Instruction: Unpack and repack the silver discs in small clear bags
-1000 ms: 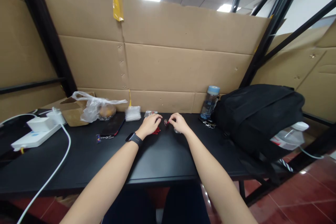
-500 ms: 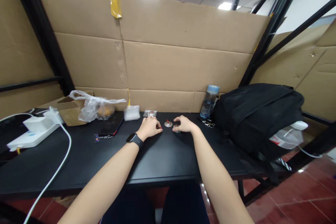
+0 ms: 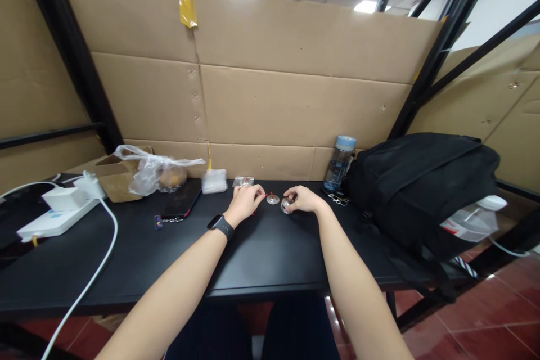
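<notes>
My left hand (image 3: 245,202), with a black watch on its wrist, is closed in a pinch on a small red piece (image 3: 265,195). Just right of its fingertips, a shallow round clear lid-like disc (image 3: 273,200) lies on the black table, with something red on it. The thumb and fingers of my right hand (image 3: 305,200) are closed around a small round clear container (image 3: 287,206), which is tilted towards me. More red shows under my left fingers, too small to name. Behind that hand lies a small clear plastic packet (image 3: 243,181).
A stack of clear plastic pieces (image 3: 214,181), a phone (image 3: 181,201) and a plastic bag (image 3: 156,171) are to the left, beyond a white power strip (image 3: 54,224). On the right stand a water bottle (image 3: 338,164) and a black backpack (image 3: 422,185). Cardboard (image 3: 261,95) walls the back.
My left hand has lifted slightly and its fingertips have moved right towards the disc, with the red piece now showing. My right hand's container has tilted more into view.
</notes>
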`<state>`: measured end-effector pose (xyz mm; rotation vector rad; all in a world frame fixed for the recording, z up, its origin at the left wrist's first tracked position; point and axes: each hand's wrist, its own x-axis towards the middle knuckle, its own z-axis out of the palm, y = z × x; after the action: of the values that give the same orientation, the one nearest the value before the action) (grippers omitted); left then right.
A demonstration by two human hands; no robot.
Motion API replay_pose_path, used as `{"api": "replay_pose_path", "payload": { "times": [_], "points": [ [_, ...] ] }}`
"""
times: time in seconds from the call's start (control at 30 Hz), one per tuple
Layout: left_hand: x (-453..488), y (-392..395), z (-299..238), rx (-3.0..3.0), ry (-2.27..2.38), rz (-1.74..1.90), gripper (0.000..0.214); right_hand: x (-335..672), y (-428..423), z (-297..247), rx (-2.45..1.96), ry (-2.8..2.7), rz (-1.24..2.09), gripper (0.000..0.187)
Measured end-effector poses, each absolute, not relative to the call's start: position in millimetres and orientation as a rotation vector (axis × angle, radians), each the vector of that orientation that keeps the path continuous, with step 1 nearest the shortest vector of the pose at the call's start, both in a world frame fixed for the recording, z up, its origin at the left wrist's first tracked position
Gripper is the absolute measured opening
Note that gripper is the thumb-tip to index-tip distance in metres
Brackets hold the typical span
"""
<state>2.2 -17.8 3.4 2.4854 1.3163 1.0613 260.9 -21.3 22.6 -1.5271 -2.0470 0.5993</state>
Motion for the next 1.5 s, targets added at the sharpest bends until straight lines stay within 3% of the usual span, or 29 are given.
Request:
{"api": "replay_pose_path", "payload": {
  "times": [0.33,0.5,1.5],
  "points": [
    [1,-17,13,2.271,1.329,1.223,0.009,225,-25,24,-1.061,-1.818,0.730,0.056],
    [4,-14,10,2.144,1.243,1.366,0.007,200,-31,23,-0.919,-1.689,0.877,0.051],
    [2,-16,13,2.209,1.331,1.503,0.005,181,-22,7,-0.932,-1.467,0.985,0.037]
  ]
}}
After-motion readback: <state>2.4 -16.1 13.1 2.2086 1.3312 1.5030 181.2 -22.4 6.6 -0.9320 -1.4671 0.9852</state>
